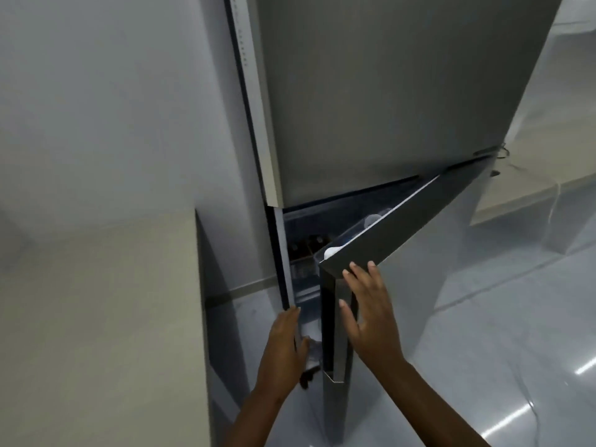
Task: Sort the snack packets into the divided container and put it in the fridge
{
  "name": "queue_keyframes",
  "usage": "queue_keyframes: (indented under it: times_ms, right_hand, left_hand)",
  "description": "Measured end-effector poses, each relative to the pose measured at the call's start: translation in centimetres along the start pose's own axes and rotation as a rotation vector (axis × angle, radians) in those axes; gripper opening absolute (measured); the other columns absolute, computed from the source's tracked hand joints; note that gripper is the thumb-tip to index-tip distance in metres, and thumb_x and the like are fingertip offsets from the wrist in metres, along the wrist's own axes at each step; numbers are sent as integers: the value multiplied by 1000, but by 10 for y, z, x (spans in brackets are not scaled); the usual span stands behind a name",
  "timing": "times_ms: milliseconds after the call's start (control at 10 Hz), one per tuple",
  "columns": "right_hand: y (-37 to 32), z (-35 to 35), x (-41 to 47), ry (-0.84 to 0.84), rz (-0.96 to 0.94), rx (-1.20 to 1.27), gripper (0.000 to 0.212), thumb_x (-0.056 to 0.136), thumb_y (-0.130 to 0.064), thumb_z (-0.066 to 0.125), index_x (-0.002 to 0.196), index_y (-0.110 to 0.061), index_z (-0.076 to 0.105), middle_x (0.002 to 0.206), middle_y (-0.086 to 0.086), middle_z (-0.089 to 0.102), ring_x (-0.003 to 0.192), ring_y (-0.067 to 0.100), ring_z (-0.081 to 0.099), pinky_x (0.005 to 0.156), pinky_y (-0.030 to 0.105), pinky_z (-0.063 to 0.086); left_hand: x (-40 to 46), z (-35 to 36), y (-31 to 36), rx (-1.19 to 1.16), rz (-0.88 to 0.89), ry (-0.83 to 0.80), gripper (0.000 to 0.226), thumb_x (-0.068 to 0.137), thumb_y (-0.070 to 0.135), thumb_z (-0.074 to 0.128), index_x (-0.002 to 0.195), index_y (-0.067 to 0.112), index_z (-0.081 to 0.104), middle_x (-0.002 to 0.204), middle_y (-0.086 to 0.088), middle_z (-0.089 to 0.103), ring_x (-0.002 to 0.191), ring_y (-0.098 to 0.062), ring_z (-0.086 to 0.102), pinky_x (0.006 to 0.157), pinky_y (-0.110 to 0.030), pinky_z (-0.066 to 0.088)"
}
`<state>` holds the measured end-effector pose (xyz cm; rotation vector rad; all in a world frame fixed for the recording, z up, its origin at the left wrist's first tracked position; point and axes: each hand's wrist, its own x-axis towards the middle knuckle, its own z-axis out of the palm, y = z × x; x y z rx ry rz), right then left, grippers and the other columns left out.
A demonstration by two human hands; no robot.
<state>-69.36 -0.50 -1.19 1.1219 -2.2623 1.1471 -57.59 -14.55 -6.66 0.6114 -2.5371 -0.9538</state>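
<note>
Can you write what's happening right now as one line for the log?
stage: at fridge | lower door: partly open | right hand: open, flat on door edge | left hand: at opening | container: not clearly visible

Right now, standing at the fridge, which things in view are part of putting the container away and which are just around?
Part of the job:
- lower fridge door, partly open
- right hand, flat on that door's edge
- left hand, in the opening, holding something unclear

Just around:
- upper fridge door, shut
- wall
- floor
- bottles inside
</note>
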Motion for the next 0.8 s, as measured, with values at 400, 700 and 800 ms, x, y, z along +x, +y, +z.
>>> queue_keyframes:
  times_ms: [400,700,800]
  right_hand:
    - [16,127,121,-263,-177,-104,74,91,-21,55,152,-20,13,161,-3,5,149,17,-1,117,52,17]
    - [17,191,135,-152,-211,47,62,97,-44,24,152,-19,10,162,0,3,149,23,0,120,36,-1]
    - [-9,215,134,-235,-304,189,68,87,-31,40,149,-13,20,161,-9,3,149,16,6,121,31,3]
  left_hand:
    - [72,-47,-56,92,-89,85,59,97,30,52,149,28,24,153,15,24,145,-5,17,119,-19,10]
    - [105,-77,-95,203,-231,199,59,95,49,38,147,36,14,154,23,10,144,4,4,121,-22,12]
    - [96,-100,-92,211,-364,264,57,98,42,42,145,41,10,151,27,4,142,6,0,111,-5,-5]
